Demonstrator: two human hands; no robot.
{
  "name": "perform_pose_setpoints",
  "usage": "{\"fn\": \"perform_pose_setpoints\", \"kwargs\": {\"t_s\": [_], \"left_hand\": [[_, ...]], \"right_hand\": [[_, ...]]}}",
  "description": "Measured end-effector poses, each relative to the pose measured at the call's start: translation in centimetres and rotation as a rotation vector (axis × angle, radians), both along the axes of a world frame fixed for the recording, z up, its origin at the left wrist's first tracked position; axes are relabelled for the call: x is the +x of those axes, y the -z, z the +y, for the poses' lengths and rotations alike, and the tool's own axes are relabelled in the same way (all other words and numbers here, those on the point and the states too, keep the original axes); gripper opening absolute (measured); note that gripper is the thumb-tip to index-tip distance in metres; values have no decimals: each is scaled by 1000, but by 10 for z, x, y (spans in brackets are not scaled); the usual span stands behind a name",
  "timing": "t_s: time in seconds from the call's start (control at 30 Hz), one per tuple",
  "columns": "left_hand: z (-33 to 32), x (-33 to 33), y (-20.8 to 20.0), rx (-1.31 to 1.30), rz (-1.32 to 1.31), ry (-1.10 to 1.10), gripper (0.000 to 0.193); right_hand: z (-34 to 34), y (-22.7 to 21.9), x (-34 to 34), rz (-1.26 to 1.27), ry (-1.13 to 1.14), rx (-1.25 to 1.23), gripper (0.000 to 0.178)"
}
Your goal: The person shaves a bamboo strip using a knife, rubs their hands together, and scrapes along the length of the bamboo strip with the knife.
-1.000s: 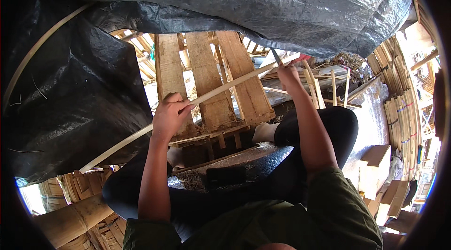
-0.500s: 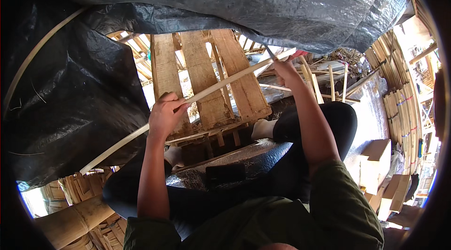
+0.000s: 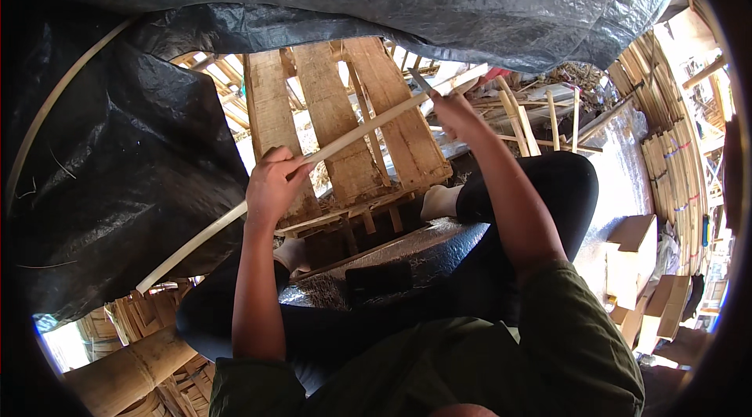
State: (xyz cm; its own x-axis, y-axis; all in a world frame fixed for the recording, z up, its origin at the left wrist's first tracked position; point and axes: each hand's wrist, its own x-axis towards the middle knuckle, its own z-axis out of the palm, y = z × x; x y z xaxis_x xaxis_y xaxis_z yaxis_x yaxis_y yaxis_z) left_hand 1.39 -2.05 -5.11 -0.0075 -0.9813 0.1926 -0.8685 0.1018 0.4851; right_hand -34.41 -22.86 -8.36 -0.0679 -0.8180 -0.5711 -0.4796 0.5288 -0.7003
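A long pale bamboo strip (image 3: 365, 129) slants across in front of me, low at the left and higher at the right. My left hand (image 3: 272, 182) is closed around it left of the middle, and its tail runs down past my wrist. In my right hand (image 3: 456, 113) is a knife (image 3: 421, 81), its blade angled up and to the left across the strip near the far right end. Fingers of that hand wrap the handle, which is mostly hidden. Something red (image 3: 493, 75) shows just beyond my right hand; I cannot make out what it is.
Wooden planks (image 3: 333, 115) form a slatted stand ahead of my feet. Black plastic sheeting (image 3: 376, 2) hangs over the far side and left. Upright bamboo pieces (image 3: 552, 119) stand to the right, with cardboard boxes (image 3: 630, 256) nearby. A dark flat object (image 3: 379, 280) lies between my legs.
My right hand and the knife have shifted left along the bamboo strip, and the blade leans further left. My left hand keeps its grip in nearly the same place.
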Motion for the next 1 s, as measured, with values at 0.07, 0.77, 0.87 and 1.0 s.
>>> {"fn": "perform_pose_setpoints", "kwargs": {"t_s": [0.07, 0.77, 0.87, 1.0], "left_hand": [[0, 1, -1, 16, 3, -29, 27], [1, 0, -2, 17, -4, -27, 26], [0, 1, -2, 15, 5, -32, 27], [1, 1, -3, 12, -9, -23, 26]], "right_hand": [[-2, 1, -1, 70, 20, 2, 53], [5, 10, -3, 187, 61, -181, 46], [7, 0, 0, 85, 121, -103, 46], [11, -13, 4, 38, -10, -122, 44]]}}
